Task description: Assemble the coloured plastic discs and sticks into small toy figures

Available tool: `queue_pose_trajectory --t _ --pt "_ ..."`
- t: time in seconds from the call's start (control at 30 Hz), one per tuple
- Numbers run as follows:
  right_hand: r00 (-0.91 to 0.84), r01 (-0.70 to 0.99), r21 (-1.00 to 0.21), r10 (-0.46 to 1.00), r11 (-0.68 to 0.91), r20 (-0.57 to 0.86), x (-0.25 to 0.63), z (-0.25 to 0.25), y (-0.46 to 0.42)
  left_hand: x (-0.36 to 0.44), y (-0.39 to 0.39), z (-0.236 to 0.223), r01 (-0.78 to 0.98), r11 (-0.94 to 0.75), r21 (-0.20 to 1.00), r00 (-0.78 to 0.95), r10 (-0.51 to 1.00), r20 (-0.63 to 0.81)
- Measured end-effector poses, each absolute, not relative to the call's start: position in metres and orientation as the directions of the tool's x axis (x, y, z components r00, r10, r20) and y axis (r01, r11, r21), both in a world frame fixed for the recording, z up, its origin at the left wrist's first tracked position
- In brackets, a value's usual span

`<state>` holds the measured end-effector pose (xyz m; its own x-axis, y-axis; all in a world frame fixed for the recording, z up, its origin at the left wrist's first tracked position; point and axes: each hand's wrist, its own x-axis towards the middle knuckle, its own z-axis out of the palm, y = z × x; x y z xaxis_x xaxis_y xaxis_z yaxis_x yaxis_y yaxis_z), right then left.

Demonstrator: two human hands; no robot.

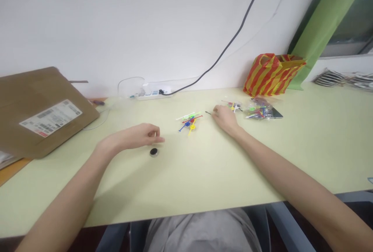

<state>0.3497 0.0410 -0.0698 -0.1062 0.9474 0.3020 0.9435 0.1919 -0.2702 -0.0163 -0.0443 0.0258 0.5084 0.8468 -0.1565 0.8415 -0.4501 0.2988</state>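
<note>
1 clear plastic bag [258, 109]: colored plastic pieces [257, 111] | right hand [225, 119]: near bag

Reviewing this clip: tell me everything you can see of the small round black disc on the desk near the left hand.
The small round disc has a black top inside a bright, silvery rim that looks like metal, though it is too small to identify. It lies flat on the pale green desk, just below the fingertips of the left hand. The hand appears not to touch it, and nothing rests on it.
</note>
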Motion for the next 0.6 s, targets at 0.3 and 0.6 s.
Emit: queue_pose_trajectory --t 0.3,0.6 --pt "-0.139 0.9 -0.345 0.925 0.267 0.353 0.343 -0.071 0.042 -0.018 -0.075 0.03 0.88 -0.343 0.329 0.45 0.822 -0.348" --pt "-0.007 0.808 -0.508 0.866 0.299 0.499 0.351 -0.067 0.038 0.04 -0.046 0.024 0.688 -0.694 0.213 0.587 0.705 0.398"
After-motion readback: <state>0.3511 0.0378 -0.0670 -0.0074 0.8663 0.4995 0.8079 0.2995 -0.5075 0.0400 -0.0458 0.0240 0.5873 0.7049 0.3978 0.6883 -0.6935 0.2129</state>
